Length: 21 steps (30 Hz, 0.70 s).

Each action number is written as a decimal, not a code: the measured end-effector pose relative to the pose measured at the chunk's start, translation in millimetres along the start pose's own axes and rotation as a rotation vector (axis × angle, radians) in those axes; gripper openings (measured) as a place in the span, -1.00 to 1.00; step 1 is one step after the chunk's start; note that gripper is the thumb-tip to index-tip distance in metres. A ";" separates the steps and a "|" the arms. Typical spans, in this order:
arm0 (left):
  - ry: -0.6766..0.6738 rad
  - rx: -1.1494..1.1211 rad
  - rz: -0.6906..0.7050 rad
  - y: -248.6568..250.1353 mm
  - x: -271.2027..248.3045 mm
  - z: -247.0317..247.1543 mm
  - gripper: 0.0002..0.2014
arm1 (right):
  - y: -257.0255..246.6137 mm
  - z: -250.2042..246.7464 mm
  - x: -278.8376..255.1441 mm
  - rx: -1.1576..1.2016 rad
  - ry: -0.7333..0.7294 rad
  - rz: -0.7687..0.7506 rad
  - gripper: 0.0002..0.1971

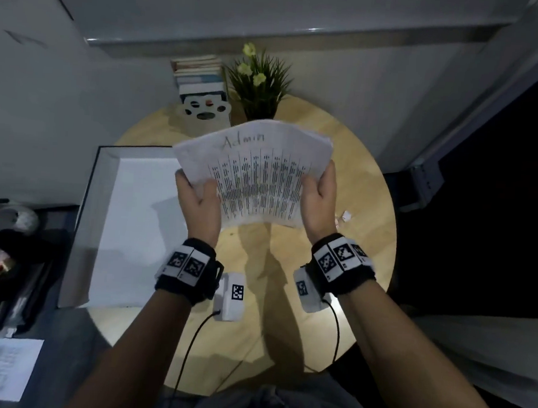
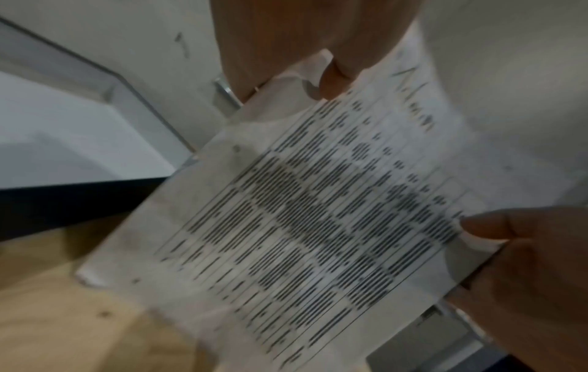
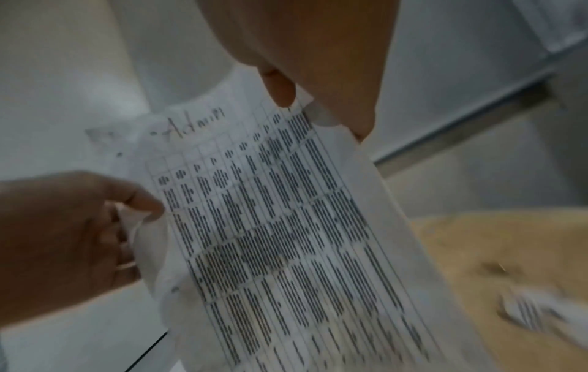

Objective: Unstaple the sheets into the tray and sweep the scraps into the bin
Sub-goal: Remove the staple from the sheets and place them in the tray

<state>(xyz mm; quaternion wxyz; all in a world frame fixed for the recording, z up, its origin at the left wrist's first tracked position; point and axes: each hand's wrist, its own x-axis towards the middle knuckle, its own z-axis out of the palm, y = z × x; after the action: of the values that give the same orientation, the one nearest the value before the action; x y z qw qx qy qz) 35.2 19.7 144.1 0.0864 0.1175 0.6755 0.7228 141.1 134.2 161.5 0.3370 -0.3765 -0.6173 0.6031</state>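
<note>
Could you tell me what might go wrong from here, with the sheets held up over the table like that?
1. Both the left hand and right hand pinch only the side edges of the sheets; a loose grip could let pages slide apart and miss the tray.
2. Lowering them could brush the paper scrap near the table edge onto the floor.

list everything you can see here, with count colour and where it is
printed sheets: one bundle, white, "Admin" handwritten on top, held above the table
tray: one, white inside, table's left
round table: one, light wood, centre
paper scraps: few, white, table's right edge
potted plant: one, green, table's far side
books: one stack, beside the plant
left hand: grips the sheets' left edge
right hand: grips the sheets' right edge
</note>
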 end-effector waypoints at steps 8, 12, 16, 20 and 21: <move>0.007 0.010 -0.026 -1.1 8.6 -1.6 -0.64 | 3.3 -1.3 4.3 0.042 0.041 0.016 -0.78; 0.001 0.073 -0.133 -18.6 5.0 0.2 -0.60 | 13.2 0.7 4.5 -0.009 0.033 0.103 -0.75; -0.012 0.134 -0.183 -28.0 9.0 -1.8 -0.63 | 19.0 0.5 11.1 -0.051 0.007 0.129 -0.81; -0.029 0.137 -0.201 -30.0 15.8 -7.9 -0.70 | 9.3 -2.0 12.7 -0.234 0.179 -0.105 -0.52; -0.033 0.145 -0.214 -31.2 16.6 -9.5 -0.73 | 3.1 -2.0 10.9 -0.343 0.266 -0.249 -0.44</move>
<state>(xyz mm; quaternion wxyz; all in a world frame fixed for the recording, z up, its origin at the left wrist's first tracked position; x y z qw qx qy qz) 15.6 17.6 113.3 0.1657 0.0626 0.7330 0.6568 137.7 144.6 158.1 0.4178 -0.4254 -0.7025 0.3885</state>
